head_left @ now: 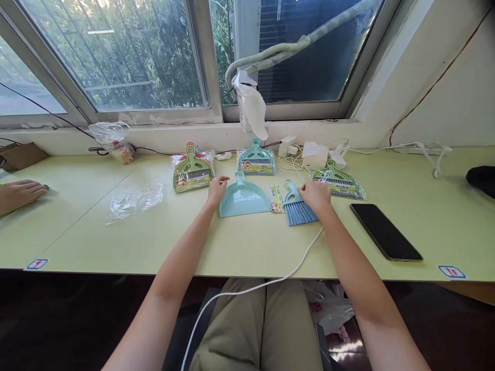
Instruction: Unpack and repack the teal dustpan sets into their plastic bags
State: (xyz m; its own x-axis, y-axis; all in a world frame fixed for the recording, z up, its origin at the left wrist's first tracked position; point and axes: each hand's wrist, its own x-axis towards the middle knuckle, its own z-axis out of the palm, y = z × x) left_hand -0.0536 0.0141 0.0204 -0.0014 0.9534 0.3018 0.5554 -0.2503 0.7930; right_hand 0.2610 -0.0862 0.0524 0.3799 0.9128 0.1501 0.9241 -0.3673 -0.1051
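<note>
A light blue mini dustpan (243, 198) lies flat on the pale green table (154, 242). My left hand (216, 189) rests at its left edge, fingers curled against it. To its right lies a small paper label card (276, 199), then a blue mini brush (298, 207). My right hand (316, 197) lies over the brush's right side, fingers bent on it. Packaged dustpan sets sit behind: a green and pink stack (192, 172), a teal one (256, 159), a green one (337, 181).
A black phone (384, 232) lies right of my arm. An empty clear wrapper (133, 201) lies at the left. Chargers and white cables (313, 153) crowd the back edge; one cable (270, 281) runs to my lap. Another person's hand (19, 194) rests at far left.
</note>
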